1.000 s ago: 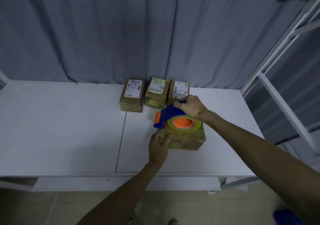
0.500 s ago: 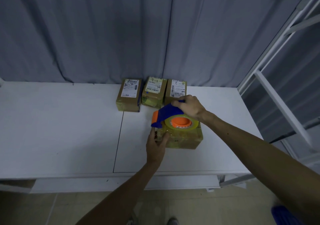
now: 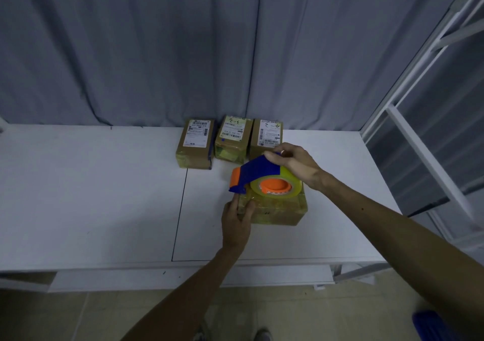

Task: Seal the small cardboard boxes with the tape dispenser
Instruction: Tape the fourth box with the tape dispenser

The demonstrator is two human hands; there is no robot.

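A small cardboard box (image 3: 280, 209), glossy with clear tape, lies on the white table (image 3: 91, 196) right of the middle. My left hand (image 3: 235, 222) presses on its near left corner, thumb on the top face. My right hand (image 3: 293, 165) grips the back of the blue and orange tape dispenser (image 3: 256, 175), which rests on the box top with its yellowish tape roll (image 3: 276, 187) lying flat. The dispenser's front end sits just above my left fingers.
Three labelled small boxes stand in a row at the back by the grey curtain: left (image 3: 195, 144), middle (image 3: 231, 139), right (image 3: 265, 137). A white metal rack frame (image 3: 419, 136) rises along the table's right side. A seam (image 3: 180, 209) splits the tabletop.
Both hands, the dispenser and the box keep nearly the same pose. The view has shifted slightly; my left hand sits a little closer to the box corner.
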